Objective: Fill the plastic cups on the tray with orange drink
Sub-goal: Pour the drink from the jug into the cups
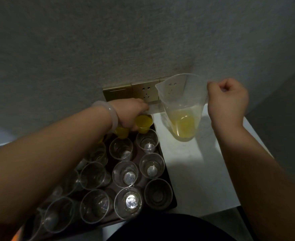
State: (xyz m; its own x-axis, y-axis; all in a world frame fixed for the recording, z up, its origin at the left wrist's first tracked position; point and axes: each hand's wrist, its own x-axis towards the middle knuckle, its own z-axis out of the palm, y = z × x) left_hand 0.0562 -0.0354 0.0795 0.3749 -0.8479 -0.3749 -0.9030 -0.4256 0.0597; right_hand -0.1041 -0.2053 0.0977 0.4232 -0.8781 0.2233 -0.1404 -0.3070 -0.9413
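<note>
A dark tray (167, 173) holds several clear plastic cups; most stand empty, such as one in the middle (125, 173). At the tray's far end, cups filled with orange drink (144, 123) stand in a row. My left hand (131, 113), a pale bangle on its wrist, reaches over them and grips a filled cup from above. My right hand (227, 100) holds the handle of a clear plastic jug (182, 105), upright above the white table, with a little orange drink in its bottom.
The tray lies on a white table (200, 171) set against a grey wall. A gold socket panel (125, 92) sits on the wall just behind the tray. My dark clothing fills the bottom edge.
</note>
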